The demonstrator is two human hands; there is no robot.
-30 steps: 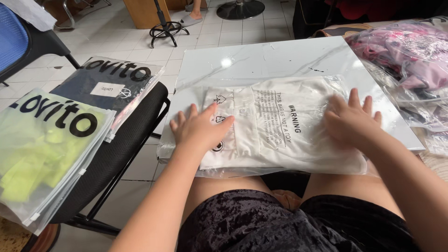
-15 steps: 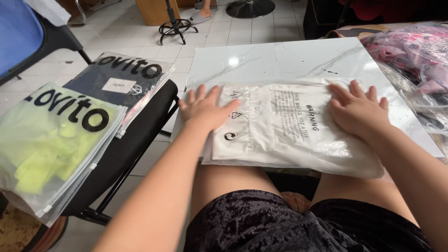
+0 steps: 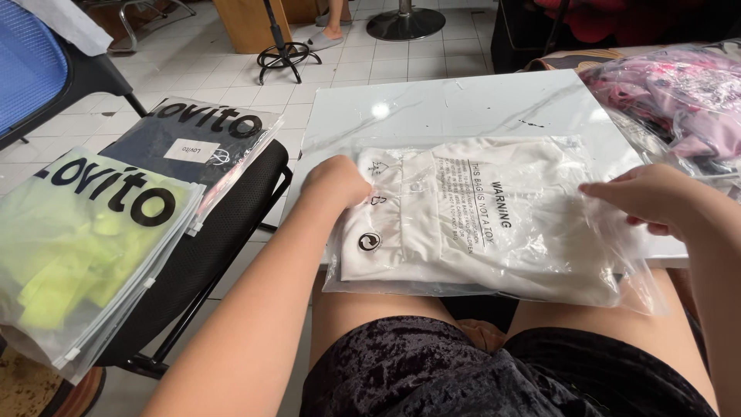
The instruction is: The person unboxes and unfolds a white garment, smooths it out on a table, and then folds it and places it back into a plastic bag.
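**Hands move from pressing flat to gripping the bag's ends**

A moment ago both your palms lay spread on top of the clear bag (image 3: 494, 224), smoothing it. Now your left hand (image 3: 336, 181) has curled at the bag's left end, its fingers bent down onto the plastic near the printed symbols; whether they pinch the edge I cannot tell. Your right hand (image 3: 644, 197) has slid off to the right end, and its fingers (image 3: 598, 189) are closed on the loose plastic there, lifting it slightly. The flattening looks finished, and you now have the bag by its ends.

The bag, with its folded white garment (image 3: 463, 208), lies on the near edge of the white marbled bench (image 3: 463, 100), overhanging your lap.

Count: one clear bag in hand; two zip bags on the black chair (image 3: 224, 224) to your left, one holding a yellow-green garment (image 3: 77, 247), one a dark garment (image 3: 193, 139); a heap of pink bagged clothing (image 3: 679, 93) at right, too jumbled to count.
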